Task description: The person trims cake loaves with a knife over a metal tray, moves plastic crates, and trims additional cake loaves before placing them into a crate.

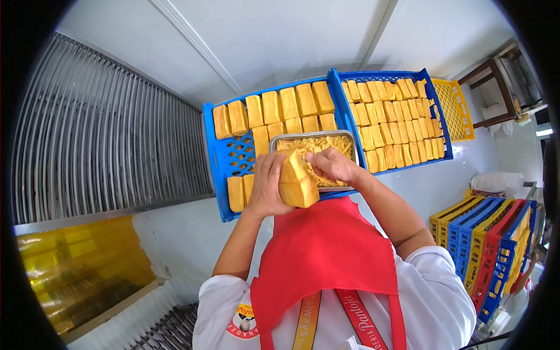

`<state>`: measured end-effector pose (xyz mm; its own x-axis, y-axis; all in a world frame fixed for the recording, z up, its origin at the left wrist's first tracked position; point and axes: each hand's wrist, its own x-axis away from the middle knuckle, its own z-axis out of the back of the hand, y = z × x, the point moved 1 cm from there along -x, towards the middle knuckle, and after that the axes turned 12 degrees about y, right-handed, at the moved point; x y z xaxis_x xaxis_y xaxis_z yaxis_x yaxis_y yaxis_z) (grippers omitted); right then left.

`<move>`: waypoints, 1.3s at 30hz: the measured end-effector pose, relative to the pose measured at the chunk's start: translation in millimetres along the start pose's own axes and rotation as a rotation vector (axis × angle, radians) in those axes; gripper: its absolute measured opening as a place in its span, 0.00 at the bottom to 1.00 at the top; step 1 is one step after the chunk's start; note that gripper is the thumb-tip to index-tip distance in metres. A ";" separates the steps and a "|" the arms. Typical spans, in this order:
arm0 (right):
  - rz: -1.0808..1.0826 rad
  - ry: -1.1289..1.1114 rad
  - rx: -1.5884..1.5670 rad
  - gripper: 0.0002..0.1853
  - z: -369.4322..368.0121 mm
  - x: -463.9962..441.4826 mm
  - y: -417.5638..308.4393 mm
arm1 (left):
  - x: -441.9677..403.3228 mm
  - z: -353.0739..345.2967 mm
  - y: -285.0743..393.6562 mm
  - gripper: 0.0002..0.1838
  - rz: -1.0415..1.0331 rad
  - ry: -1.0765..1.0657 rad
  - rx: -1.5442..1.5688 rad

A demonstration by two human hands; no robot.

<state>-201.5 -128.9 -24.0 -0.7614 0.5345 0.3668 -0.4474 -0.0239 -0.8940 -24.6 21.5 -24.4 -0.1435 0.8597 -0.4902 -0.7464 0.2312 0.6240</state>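
Note:
My left hand [267,188] grips a golden rectangular bread loaf [298,185] from its left side, tilted over the front of a metal tray [353,140]. Closed close to the loaf's upper right edge, my right hand [335,165] has its fingers bent together; whatever they hold is hidden. Yellow-brown crust trimmings [333,143] lie heaped in the tray. The tray rests on a blue crate [217,160], where rows of similar loaves [271,108] stand behind it. Two more loaves [235,193] sit left of my left hand, one partly covered.
A second blue crate [427,76], right of the first, holds several rows of smaller bread pieces [387,115]. Beyond it stands a yellow crate [455,111]. Stacked coloured crates [475,233] are at lower right. A slatted metal rack [111,128] borders the left side.

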 end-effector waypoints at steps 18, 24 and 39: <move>-0.048 0.187 0.227 0.46 -13.5 -9.1 4.8 | 0.3 -13.3 -5.8 0.54 -0.095 -0.107 -0.328; -0.003 0.206 0.387 0.45 -12.2 -9.3 9.2 | -19.7 -16.2 4.2 0.55 0.035 -0.291 -0.290; -0.477 0.157 -0.409 0.33 7.0 1.6 85.0 | 8.7 -51.0 -64.3 0.62 0.944 -0.240 1.000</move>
<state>-244.1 -136.0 -97.7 -0.4317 0.5247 0.7337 -0.4808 0.5543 -0.6794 -11.0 -9.1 -99.9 -0.1369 0.9037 0.4056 0.3581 -0.3366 0.8709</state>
